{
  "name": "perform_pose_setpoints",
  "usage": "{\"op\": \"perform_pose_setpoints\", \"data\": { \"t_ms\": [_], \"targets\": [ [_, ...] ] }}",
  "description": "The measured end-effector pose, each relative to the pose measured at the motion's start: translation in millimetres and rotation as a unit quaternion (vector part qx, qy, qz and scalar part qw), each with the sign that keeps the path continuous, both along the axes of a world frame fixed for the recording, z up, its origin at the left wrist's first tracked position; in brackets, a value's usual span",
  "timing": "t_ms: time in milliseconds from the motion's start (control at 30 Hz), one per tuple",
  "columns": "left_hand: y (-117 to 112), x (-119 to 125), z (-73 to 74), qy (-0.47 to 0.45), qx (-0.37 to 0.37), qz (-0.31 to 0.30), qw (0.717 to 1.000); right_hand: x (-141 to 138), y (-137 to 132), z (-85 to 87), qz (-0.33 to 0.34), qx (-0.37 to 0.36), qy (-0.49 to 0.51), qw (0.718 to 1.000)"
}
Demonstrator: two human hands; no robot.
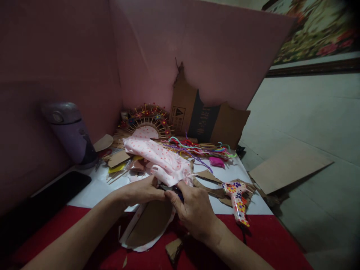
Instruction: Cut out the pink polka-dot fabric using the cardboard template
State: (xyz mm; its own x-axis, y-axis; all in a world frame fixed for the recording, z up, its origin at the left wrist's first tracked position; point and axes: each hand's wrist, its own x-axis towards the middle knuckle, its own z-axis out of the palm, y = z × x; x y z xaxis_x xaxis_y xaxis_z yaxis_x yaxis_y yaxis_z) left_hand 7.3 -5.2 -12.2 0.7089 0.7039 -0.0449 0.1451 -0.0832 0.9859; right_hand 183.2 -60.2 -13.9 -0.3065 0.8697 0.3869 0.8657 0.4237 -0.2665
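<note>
My left hand (144,191) and my right hand (194,206) meet at the near edge of a pink-white fabric piece (163,157) with red dots. Both hands are closed, thumb tips close together, over a small dark-blue object (177,191) mostly hidden by the fingers. What it is I cannot tell. The fabric lies bunched just beyond the fingers. Below the hands, a half-round cardboard piece (150,225) with a white fabric border rests on the red cloth (225,243).
A flower-patterned glue gun (237,202) lies right on cardboard scraps. Behind are a beaded stick fan (152,116), colourful pipe cleaners (197,148), a pink packet (216,162) and torn cardboard (185,108). A purple bottle (70,135) and black phone (63,191) stand left.
</note>
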Motion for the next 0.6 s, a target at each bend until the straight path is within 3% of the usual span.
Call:
{"op": "perform_pose_setpoints", "data": {
  "t_ms": [600],
  "targets": [
    [-0.7,-0.4,1.2,0.002,0.003,-0.002,1.000,0.4,-2.0,0.1,-0.003,-0.004,-0.003,1.000]
  ]
}}
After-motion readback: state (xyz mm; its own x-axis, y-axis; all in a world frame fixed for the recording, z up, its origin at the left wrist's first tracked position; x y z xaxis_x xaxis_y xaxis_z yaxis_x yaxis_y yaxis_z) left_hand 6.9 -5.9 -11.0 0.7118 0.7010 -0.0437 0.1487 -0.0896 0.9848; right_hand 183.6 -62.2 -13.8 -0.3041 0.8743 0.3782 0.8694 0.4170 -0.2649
